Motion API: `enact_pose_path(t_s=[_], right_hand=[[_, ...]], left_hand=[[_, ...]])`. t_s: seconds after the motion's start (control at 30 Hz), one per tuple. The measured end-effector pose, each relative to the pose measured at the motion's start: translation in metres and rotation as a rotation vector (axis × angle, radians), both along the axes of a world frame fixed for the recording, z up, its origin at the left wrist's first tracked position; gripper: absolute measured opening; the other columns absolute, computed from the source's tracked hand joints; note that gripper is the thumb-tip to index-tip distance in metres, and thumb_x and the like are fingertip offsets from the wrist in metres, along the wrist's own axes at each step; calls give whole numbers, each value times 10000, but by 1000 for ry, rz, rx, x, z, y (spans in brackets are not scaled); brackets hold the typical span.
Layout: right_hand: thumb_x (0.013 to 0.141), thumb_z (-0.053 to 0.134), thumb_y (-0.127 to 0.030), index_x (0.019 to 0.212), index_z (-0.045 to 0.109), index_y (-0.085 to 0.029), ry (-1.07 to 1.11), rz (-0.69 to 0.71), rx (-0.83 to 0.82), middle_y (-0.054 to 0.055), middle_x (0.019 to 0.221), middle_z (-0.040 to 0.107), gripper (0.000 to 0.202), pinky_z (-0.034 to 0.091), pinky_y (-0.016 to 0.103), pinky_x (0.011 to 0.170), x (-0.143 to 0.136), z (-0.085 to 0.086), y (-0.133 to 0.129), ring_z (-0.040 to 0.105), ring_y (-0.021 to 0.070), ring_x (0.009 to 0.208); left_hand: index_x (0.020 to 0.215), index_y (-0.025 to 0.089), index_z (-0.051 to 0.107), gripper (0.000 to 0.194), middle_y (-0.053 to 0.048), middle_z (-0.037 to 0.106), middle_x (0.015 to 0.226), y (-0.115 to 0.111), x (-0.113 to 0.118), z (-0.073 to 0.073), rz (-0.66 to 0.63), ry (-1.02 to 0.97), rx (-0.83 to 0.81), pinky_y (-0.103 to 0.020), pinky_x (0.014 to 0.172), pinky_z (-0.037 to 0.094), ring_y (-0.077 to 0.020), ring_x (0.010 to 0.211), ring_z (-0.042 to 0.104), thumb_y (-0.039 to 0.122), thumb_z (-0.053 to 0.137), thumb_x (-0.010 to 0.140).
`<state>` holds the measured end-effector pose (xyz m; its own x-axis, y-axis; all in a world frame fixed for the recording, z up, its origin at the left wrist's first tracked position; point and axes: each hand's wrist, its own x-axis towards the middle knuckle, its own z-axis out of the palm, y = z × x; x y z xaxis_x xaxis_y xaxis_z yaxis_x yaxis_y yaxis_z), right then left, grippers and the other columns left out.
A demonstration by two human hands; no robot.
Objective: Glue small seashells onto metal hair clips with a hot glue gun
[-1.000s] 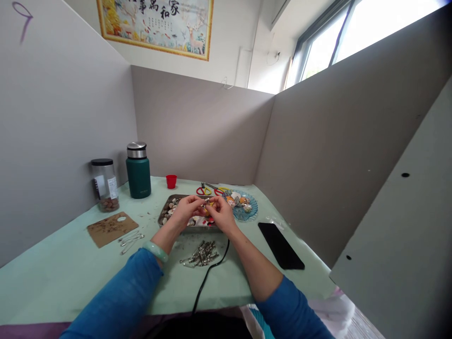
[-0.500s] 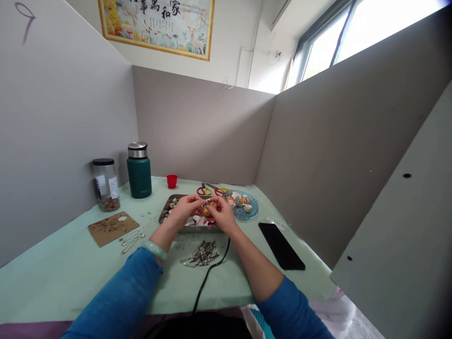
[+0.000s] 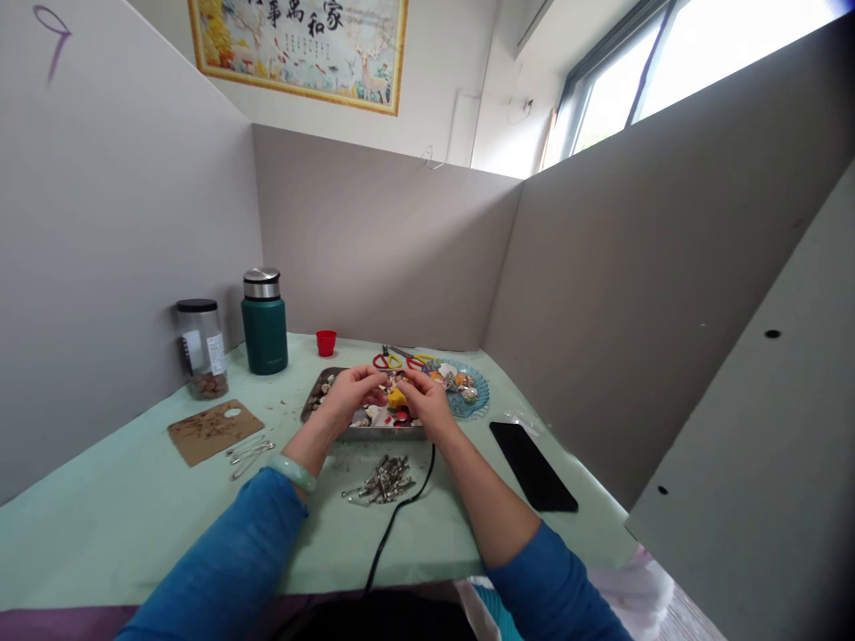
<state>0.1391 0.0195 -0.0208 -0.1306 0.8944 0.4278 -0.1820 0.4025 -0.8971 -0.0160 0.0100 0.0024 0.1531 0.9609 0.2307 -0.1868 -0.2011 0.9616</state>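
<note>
My left hand [image 3: 354, 394] is over the left part of a metal tray [image 3: 384, 434], thumb and fingers pinched together. Facing it, my right hand [image 3: 426, 398] also has its fingertips pinched, with a small gap between the hands. What either pinch holds is too small to make out. Just below the fingertips shows a yellow piece [image 3: 396, 398]; whether it hangs from my fingers or lies in the tray, I cannot tell. White, red and dark small pieces fill the tray. In front of it lies a pile of small metal clasps [image 3: 384, 481].
Scissors [image 3: 407, 360] and a blue plate [image 3: 477, 401] of wrapped pieces are behind the tray. A phone [image 3: 533, 466] lies right. At left are a green flask [image 3: 264, 334], a jar [image 3: 204, 356], brown card [image 3: 215, 432] and safety pins [image 3: 248, 454]. A black cable [image 3: 394, 516] crosses the front.
My fingertips have drawn slightly apart, and the yellow piece beneath them shows more clearly. The things on the table have stayed put.
</note>
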Motion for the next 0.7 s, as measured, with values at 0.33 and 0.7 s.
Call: enact_pose_path(t_s=[0.33, 0.7], right_hand=[[669, 682, -391, 990, 684, -146, -6, 10, -35, 0, 659, 575, 404, 297, 204, 422, -1, 4, -5, 368, 69, 478], [699, 671, -413, 950, 625, -185, -118, -69, 101, -58, 563, 440, 342, 369, 220, 471, -2, -6, 4, 414, 93, 486]], left_hand=[[706, 137, 575, 296, -3, 623, 564, -3, 2, 1, 4, 30, 5, -241, 545, 474, -120, 503, 589, 383, 728, 646], [734, 141, 559, 271, 12, 596, 536, -6, 4, 2, 0, 20, -12, -228, 521, 454, -117, 484, 580, 338, 725, 650]])
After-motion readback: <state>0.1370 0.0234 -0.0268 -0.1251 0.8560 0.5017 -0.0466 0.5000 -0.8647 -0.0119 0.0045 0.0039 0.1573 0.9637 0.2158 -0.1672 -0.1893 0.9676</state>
